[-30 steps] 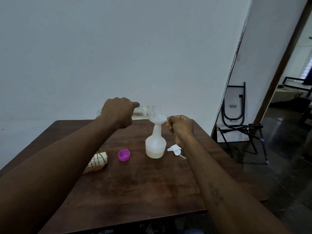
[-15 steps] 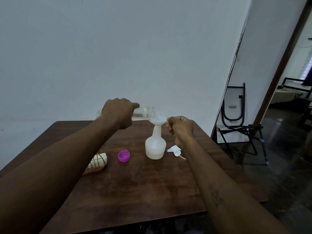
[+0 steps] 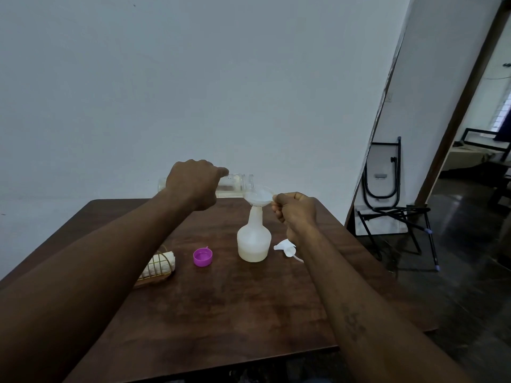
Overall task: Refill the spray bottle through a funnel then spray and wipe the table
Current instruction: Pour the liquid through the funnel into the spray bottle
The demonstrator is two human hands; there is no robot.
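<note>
Left hand (image 3: 193,186): fingers curled round a clear bottle (image 3: 235,185), held on its side, nearly level, above the far part of the table; a little pale liquid lies along the bottle's lower side, and its open mouth rests at the rim of the funnel (image 3: 258,197). Right hand (image 3: 296,210): fingers curled, pinching the funnel's rim on its right side. Funnel: white, wide bowl up, stem set into the neck of the spray bottle (image 3: 253,239). Spray bottle: translucent white, bell-shaped, upright on the table near its middle, slightly toward the far edge; pale liquid fills only the lowest part. Spray head (image 3: 286,247): white, with dip tube, off the bottle, lying on the table just beside the bottle's right, partly hidden behind the right forearm. Cap (image 3: 202,257): purple, lying open side up on the table to the left of the spray bottle, apart from it. Cloth (image 3: 163,264): white, rolled, lying in a small wire basket (image 3: 150,280) further left, partly hidden by the left forearm. Table (image 3: 221,313): dark brown wood, set against a plain pale wall. Folded black-framed furniture (image 3: 387,189): leaning on the wall to the right, beyond the table, on a dark floor.
</note>
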